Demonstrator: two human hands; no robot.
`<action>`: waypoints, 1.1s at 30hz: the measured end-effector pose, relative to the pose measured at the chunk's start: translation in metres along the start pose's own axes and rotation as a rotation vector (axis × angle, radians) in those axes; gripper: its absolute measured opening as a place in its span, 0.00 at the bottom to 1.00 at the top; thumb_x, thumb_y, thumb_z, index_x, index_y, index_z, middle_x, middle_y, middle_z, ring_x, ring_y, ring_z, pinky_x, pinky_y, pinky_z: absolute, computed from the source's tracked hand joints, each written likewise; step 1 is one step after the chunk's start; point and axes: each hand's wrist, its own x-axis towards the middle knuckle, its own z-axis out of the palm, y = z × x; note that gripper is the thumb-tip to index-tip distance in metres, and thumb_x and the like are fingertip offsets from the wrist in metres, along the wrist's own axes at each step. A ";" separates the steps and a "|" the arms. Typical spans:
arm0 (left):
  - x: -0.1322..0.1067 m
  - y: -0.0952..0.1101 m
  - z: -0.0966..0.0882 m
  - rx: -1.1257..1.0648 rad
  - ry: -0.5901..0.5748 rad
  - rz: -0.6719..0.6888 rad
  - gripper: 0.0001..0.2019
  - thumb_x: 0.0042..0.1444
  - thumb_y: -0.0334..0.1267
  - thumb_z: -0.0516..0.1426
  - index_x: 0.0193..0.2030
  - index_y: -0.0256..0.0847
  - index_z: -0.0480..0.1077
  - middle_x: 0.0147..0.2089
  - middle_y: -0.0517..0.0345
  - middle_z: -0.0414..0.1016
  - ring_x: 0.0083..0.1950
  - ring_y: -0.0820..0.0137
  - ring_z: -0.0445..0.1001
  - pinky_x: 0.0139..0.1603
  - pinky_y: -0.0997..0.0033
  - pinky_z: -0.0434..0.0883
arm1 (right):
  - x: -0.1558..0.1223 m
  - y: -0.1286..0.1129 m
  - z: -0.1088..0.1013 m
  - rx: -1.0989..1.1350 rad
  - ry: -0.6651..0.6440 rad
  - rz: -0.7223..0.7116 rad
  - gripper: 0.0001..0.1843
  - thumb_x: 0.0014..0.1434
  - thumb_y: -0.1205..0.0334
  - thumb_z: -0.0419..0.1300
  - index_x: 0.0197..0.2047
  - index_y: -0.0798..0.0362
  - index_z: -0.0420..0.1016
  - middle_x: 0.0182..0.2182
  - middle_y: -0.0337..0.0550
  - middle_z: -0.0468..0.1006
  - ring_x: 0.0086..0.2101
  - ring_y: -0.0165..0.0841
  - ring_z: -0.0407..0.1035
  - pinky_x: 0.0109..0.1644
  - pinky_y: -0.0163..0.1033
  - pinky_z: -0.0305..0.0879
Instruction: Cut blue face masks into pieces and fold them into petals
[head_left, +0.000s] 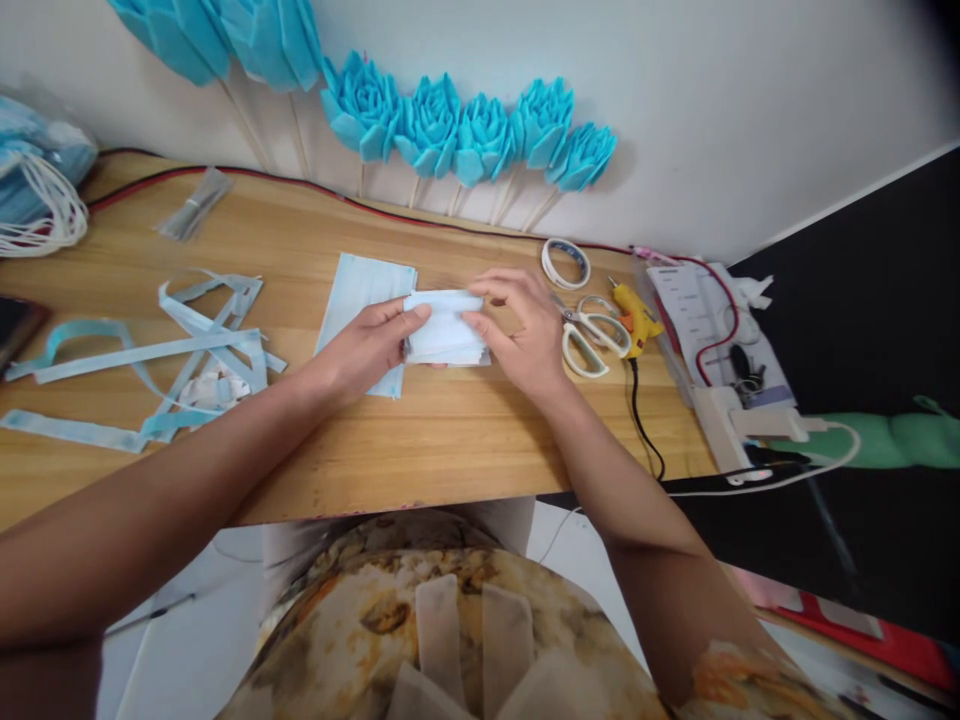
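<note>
A folded piece of pale blue-white mask fabric (445, 328) is held just above the wooden table (450, 450), between both hands. My left hand (367, 345) pinches its left edge with thumb and fingers. My right hand (521, 330) grips its right edge, fingers curled over the top. Under and to the left of them lies a flat light blue mask sheet (356, 290).
Cut blue strips (187, 350) lie scattered on the left. White-handled scissors (592, 340), a yellow glue gun (636, 318) and a tape roll (566, 263) sit on the right, beside a power strip (720, 410). Blue fabric roses (457, 130) lean on the wall.
</note>
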 end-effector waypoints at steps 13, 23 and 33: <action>-0.002 0.002 0.002 -0.007 -0.034 -0.035 0.22 0.64 0.48 0.60 0.57 0.33 0.76 0.45 0.45 0.82 0.52 0.55 0.80 0.52 0.55 0.79 | 0.000 -0.001 0.002 -0.057 0.063 -0.058 0.01 0.66 0.60 0.63 0.41 0.46 0.77 0.46 0.43 0.83 0.47 0.40 0.77 0.55 0.53 0.71; 0.002 -0.003 -0.002 -0.052 -0.099 -0.010 0.28 0.67 0.58 0.54 0.55 0.33 0.76 0.48 0.42 0.83 0.56 0.52 0.79 0.57 0.53 0.77 | 0.000 0.000 0.002 -0.038 0.099 -0.125 0.04 0.65 0.62 0.63 0.37 0.47 0.76 0.45 0.41 0.83 0.46 0.39 0.76 0.55 0.52 0.70; 0.005 0.005 -0.011 -0.087 0.251 0.066 0.04 0.58 0.35 0.63 0.40 0.39 0.76 0.39 0.54 0.83 0.49 0.60 0.83 0.48 0.61 0.82 | 0.003 0.034 -0.019 0.502 0.182 0.204 0.22 0.63 0.35 0.58 0.44 0.44 0.68 0.36 0.41 0.77 0.39 0.39 0.76 0.44 0.51 0.77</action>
